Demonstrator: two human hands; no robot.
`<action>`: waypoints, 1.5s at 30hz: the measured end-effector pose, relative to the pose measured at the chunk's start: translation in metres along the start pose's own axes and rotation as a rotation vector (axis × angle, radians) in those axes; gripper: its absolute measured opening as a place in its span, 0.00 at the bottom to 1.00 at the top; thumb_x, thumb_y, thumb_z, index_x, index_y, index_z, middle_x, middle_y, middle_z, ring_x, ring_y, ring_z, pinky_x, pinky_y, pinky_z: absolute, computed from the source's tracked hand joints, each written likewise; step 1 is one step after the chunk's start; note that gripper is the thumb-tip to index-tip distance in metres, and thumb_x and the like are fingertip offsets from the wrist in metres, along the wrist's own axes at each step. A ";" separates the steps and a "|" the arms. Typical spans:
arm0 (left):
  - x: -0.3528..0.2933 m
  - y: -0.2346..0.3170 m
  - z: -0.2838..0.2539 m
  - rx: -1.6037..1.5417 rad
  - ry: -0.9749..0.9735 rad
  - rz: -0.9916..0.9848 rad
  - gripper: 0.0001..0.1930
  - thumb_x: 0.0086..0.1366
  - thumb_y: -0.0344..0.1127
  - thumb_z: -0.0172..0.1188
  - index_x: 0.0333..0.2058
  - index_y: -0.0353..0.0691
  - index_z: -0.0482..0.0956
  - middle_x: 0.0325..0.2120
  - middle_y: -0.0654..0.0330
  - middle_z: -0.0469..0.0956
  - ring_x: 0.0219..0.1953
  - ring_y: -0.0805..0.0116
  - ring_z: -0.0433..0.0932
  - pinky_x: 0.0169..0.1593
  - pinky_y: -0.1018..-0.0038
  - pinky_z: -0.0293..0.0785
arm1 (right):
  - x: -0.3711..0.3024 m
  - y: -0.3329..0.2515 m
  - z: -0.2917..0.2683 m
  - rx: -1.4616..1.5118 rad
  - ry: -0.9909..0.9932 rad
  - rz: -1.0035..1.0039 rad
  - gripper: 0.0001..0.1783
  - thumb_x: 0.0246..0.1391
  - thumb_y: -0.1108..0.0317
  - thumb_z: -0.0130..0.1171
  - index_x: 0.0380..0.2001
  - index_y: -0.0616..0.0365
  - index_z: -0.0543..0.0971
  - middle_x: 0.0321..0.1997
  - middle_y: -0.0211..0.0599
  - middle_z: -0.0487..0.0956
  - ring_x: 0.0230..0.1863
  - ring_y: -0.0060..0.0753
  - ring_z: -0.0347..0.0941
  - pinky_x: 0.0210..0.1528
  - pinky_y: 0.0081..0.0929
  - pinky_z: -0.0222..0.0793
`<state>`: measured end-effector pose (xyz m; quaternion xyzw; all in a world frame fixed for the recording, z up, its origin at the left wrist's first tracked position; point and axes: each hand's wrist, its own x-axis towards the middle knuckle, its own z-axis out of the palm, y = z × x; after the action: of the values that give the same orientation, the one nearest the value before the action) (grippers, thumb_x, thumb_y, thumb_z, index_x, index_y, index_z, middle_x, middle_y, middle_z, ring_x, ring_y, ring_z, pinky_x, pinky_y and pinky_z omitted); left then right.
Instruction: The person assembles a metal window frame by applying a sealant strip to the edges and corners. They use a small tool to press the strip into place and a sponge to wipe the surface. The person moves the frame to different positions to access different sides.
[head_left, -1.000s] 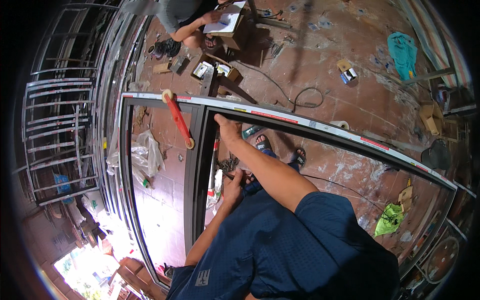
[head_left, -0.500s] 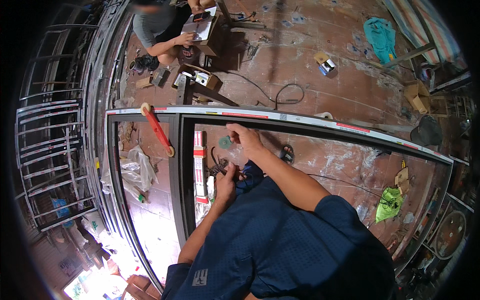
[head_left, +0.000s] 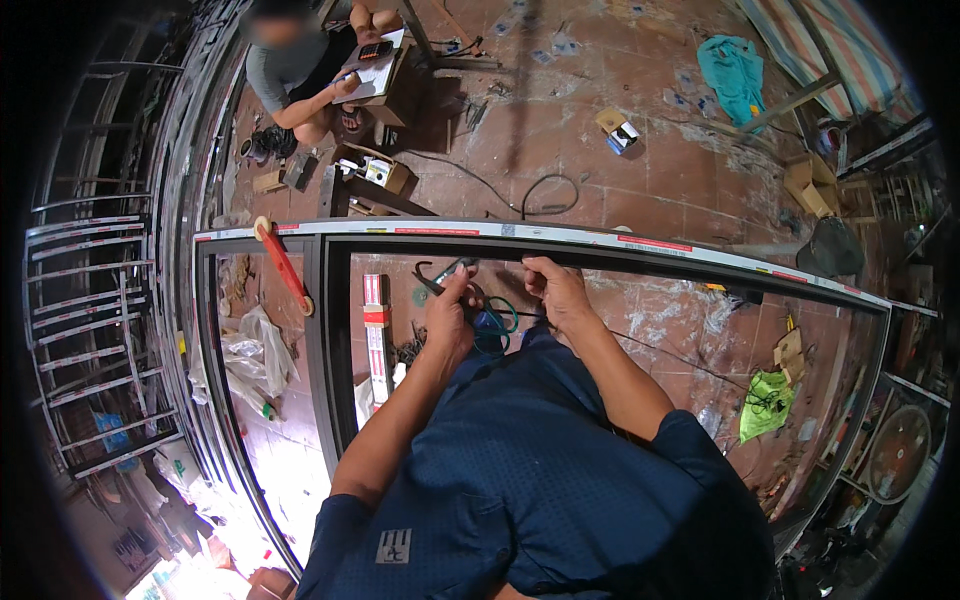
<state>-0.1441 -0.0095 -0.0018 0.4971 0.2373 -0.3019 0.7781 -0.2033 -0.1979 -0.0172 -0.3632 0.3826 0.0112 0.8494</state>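
My left hand [head_left: 452,315] is closed on a thin dark curved strip [head_left: 428,277], whose hooked end sticks out past the thumb. To its right my right hand [head_left: 560,293] is pinched just beneath the far bar of a large dark metal frame [head_left: 336,360]; what its fingers hold, if anything, is hidden. A green cord [head_left: 512,318] loops below and beside my left hand. Across the frame's left part lies an orange-red double-ended roller [head_left: 284,266] with a pale wheel at each end.
Beyond the frame a seated person [head_left: 290,75] writes on a paper pad [head_left: 375,80]. An open box [head_left: 385,172], a black cable [head_left: 550,207] and a carton [head_left: 810,183] lie on the tiled floor. Metal frames [head_left: 90,300] lean at left; a green bag [head_left: 766,408] lies right.
My left hand has moved farther away with the dark strip. My right hand has shifted right along the far bar. The view has moved, and the seated person's hand is now writing.
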 end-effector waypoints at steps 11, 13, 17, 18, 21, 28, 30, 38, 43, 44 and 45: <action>0.020 -0.004 0.029 0.191 0.112 0.161 0.08 0.71 0.33 0.64 0.32 0.41 0.76 0.18 0.64 0.70 0.22 0.67 0.71 0.33 0.67 0.72 | -0.010 -0.019 -0.048 -0.048 -0.004 -0.002 0.11 0.55 0.59 0.73 0.27 0.54 0.85 0.25 0.28 0.82 0.26 0.22 0.78 0.30 0.20 0.71; 0.020 -0.002 0.033 0.184 0.130 0.179 0.08 0.70 0.32 0.65 0.31 0.41 0.76 0.18 0.64 0.70 0.21 0.67 0.70 0.33 0.67 0.72 | -0.009 -0.018 -0.045 -0.036 -0.023 0.006 0.11 0.55 0.59 0.73 0.26 0.53 0.85 0.24 0.27 0.82 0.26 0.22 0.77 0.30 0.20 0.71; 0.025 -0.006 0.030 0.111 0.152 0.196 0.09 0.69 0.30 0.65 0.30 0.40 0.75 0.17 0.64 0.69 0.21 0.68 0.69 0.33 0.67 0.71 | -0.006 -0.012 -0.036 -0.048 -0.041 -0.014 0.12 0.54 0.59 0.73 0.23 0.52 0.84 0.22 0.26 0.80 0.24 0.21 0.75 0.31 0.19 0.69; 0.026 -0.007 0.029 0.107 0.155 0.197 0.09 0.69 0.30 0.65 0.30 0.40 0.75 0.17 0.64 0.68 0.21 0.68 0.69 0.33 0.67 0.71 | -0.005 -0.011 -0.036 -0.053 -0.041 -0.017 0.12 0.54 0.59 0.73 0.22 0.52 0.83 0.22 0.26 0.80 0.24 0.21 0.74 0.31 0.20 0.69; 0.025 -0.006 0.027 0.129 0.123 0.196 0.09 0.69 0.30 0.65 0.30 0.40 0.75 0.17 0.64 0.68 0.21 0.68 0.69 0.32 0.66 0.70 | -0.002 -0.008 -0.033 -0.059 -0.026 -0.067 0.16 0.52 0.59 0.74 0.17 0.52 0.82 0.19 0.27 0.79 0.21 0.21 0.73 0.28 0.21 0.67; 0.023 -0.005 0.030 0.123 0.125 0.193 0.09 0.69 0.30 0.65 0.30 0.41 0.75 0.17 0.64 0.68 0.21 0.68 0.68 0.32 0.66 0.71 | -0.016 -0.013 -0.012 -0.027 0.041 -0.103 0.16 0.52 0.63 0.70 0.14 0.55 0.79 0.16 0.27 0.76 0.19 0.22 0.70 0.26 0.23 0.65; 0.021 -0.003 0.031 0.141 0.130 0.189 0.09 0.69 0.30 0.65 0.29 0.42 0.74 0.17 0.64 0.68 0.21 0.68 0.68 0.33 0.66 0.71 | -0.017 -0.014 -0.011 -0.009 0.022 -0.086 0.16 0.52 0.64 0.69 0.14 0.55 0.79 0.15 0.28 0.76 0.19 0.22 0.70 0.26 0.23 0.65; 0.026 -0.002 0.025 0.180 0.122 0.168 0.10 0.69 0.31 0.64 0.29 0.41 0.74 0.17 0.64 0.69 0.21 0.67 0.70 0.33 0.66 0.73 | -0.005 -0.001 -0.020 -0.007 -0.046 -0.140 0.16 0.55 0.61 0.69 0.16 0.55 0.81 0.18 0.29 0.79 0.21 0.22 0.73 0.28 0.22 0.67; 0.022 -0.001 0.028 0.206 0.128 0.166 0.10 0.70 0.31 0.64 0.28 0.41 0.74 0.17 0.65 0.68 0.21 0.67 0.69 0.35 0.65 0.74 | -0.010 -0.005 -0.030 -0.026 -0.026 -0.206 0.14 0.56 0.63 0.66 0.18 0.55 0.82 0.19 0.29 0.79 0.21 0.22 0.72 0.28 0.23 0.67; 0.026 -0.002 0.025 0.186 0.101 0.170 0.10 0.70 0.31 0.64 0.28 0.41 0.74 0.17 0.65 0.67 0.20 0.67 0.68 0.35 0.65 0.74 | -0.005 0.001 -0.028 -0.012 -0.016 -0.244 0.14 0.56 0.62 0.66 0.19 0.55 0.82 0.19 0.29 0.79 0.21 0.22 0.72 0.28 0.23 0.67; 0.028 0.000 0.025 0.169 0.076 0.176 0.10 0.70 0.31 0.64 0.28 0.41 0.74 0.17 0.65 0.67 0.20 0.67 0.68 0.36 0.65 0.74 | -0.003 0.002 -0.024 0.005 -0.008 -0.281 0.14 0.57 0.62 0.66 0.19 0.55 0.82 0.19 0.29 0.79 0.21 0.22 0.72 0.28 0.23 0.67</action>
<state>-0.1227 -0.0387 -0.0101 0.5907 0.1958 -0.2323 0.7475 -0.2214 -0.2110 -0.0275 -0.4109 0.3246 -0.1075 0.8451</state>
